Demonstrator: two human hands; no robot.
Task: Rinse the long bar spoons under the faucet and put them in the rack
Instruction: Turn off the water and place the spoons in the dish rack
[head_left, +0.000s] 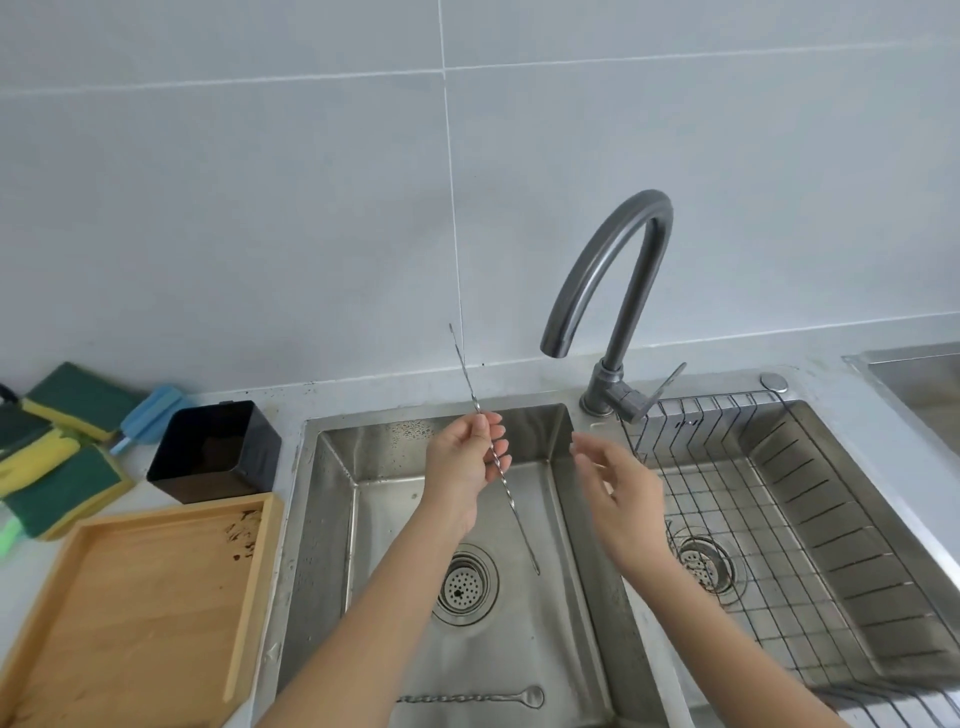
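Observation:
My left hand (465, 460) grips a long twisted bar spoon (519, 525) around its middle, above the left sink basin (332, 519). The spoon runs steeply from upper left to lower right. My right hand (618, 488) hovers open to the right of it, over the divider between the basins, holding nothing. A second bar spoon (478, 697) lies flat on the basin floor near the front edge. The dark grey faucet (615, 280) arches over the basin, and no water shows at its spout. A wire rack (810, 545) sits in the right basin.
A wooden tray (140, 613) lies on the counter at the left. Behind it stand a black square container (215, 452), several green and yellow sponges (57, 457) and a blue brush (148, 415). A drain strainer (462, 582) sits in the left basin floor.

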